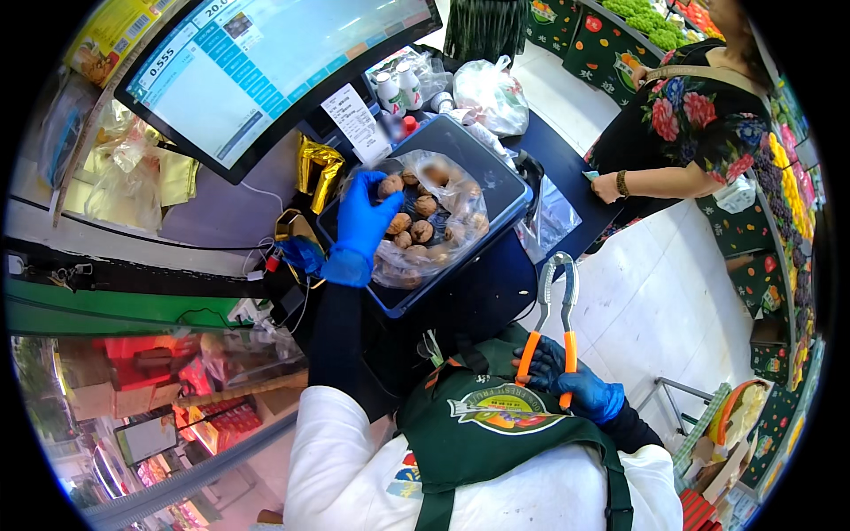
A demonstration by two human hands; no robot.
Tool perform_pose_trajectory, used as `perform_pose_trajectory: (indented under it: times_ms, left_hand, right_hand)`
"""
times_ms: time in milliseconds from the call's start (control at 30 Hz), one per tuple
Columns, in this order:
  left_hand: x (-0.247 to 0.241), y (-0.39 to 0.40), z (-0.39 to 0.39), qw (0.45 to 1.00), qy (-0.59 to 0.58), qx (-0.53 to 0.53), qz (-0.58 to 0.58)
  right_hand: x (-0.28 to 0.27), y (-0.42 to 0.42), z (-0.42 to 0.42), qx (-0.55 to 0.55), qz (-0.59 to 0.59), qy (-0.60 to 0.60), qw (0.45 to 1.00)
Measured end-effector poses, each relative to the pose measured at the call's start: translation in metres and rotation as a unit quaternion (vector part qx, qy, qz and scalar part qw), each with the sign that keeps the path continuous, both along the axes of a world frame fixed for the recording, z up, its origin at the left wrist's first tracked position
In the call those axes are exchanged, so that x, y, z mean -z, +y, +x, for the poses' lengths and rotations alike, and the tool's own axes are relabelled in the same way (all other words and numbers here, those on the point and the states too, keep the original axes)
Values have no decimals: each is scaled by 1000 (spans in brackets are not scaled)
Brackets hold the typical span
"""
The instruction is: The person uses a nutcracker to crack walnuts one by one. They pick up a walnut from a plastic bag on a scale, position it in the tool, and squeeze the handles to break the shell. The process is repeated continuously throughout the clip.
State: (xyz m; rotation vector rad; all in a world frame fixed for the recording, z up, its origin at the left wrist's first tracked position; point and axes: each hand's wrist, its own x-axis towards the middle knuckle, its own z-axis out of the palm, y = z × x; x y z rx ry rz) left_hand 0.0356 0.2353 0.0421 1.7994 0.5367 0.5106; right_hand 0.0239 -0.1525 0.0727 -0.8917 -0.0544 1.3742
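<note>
My left hand [358,219], in a blue glove, reaches into a clear plastic bag [475,222] of walnuts [421,231]. Its thumb and fingers close around one walnut [390,186] near the bag's left side. The open bag rests on the dark flat top of a weighing scale [458,143]. Close to my apron, my gloved right hand [584,388] holds nutcracker pliers [556,312] by their orange handles. Their metal jaws point up, away from me, with a gap between the two arms.
A touch screen [265,73] leans over the counter at upper left, near a printed receipt [358,123]. White bottles [398,89] and a filled plastic bag [491,96] stand behind the scale. Across the counter [571,172] is a person in a floral top [697,119]. Fruit displays [783,179] line the right.
</note>
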Motion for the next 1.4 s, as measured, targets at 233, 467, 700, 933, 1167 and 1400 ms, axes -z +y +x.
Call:
perform_pose_trajectory:
  times_ms: [233, 467, 700, 933, 1167, 1400]
  left_hand:
    - [-10, -104, -47, 991, -55, 91, -80]
    - [-17, -159, -61, 989, -66, 126, -34]
    - [-17, -169, -63, 983, -53, 141, 102]
    - [-11, -174, -64, 974, -52, 156, 155]
    - [12, -181, -67, 945, -72, 145, -283]
    - [21, -186, -55, 749, -91, 284, -592]
  right_hand:
    - [-7, 10, 10, -112, -77, -143, 980]
    - [-32, 20, -3, -181, -143, -190, 954]
    - [-35, 11, -10, -209, -148, -181, 949]
    - [-18, 4, -17, -206, -139, -246, 937]
    - [-33, 6, -14, -212, -159, -153, 952]
    - [-17, -3, -16, -191, -116, -214, 951]
